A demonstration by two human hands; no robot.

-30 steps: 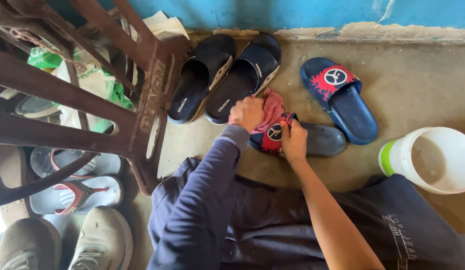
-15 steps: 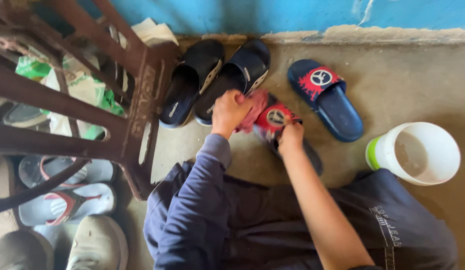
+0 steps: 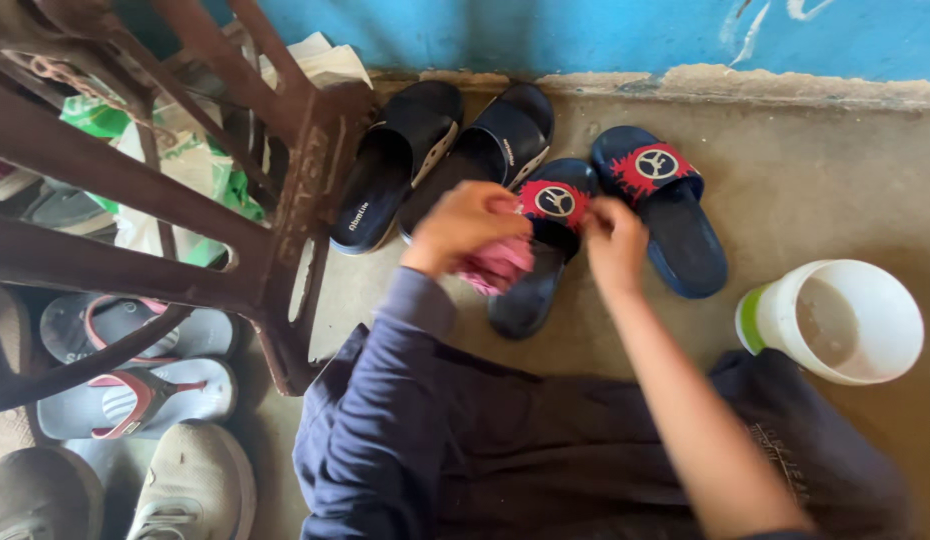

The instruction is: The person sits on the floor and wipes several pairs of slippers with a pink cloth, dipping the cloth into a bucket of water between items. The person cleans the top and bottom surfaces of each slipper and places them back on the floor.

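Note:
My left hand [image 3: 463,225], in a dark blue sleeve, is closed around a pink cloth [image 3: 501,265] just left of a navy slide [image 3: 530,290] with a red strap. That slide lies flat on the concrete floor, toe toward the wall. My right hand [image 3: 615,245], on a bare arm, pinches the right edge of its strap. The matching navy slide [image 3: 675,220] lies right beside it, to the right. Both hands are blurred by motion.
A pair of black slides [image 3: 400,160] sits against the blue wall. A white bucket [image 3: 775,315] of murky water stands at right. A rusty metal frame [image 3: 285,210] fills the left, with flip-flops [image 3: 135,395] and grey sneakers [image 3: 195,480] below it.
The red-strapped slide, held tilted before, has been set flat next to its mate. My left hand with the cloth has come off the strap and moved down-left.

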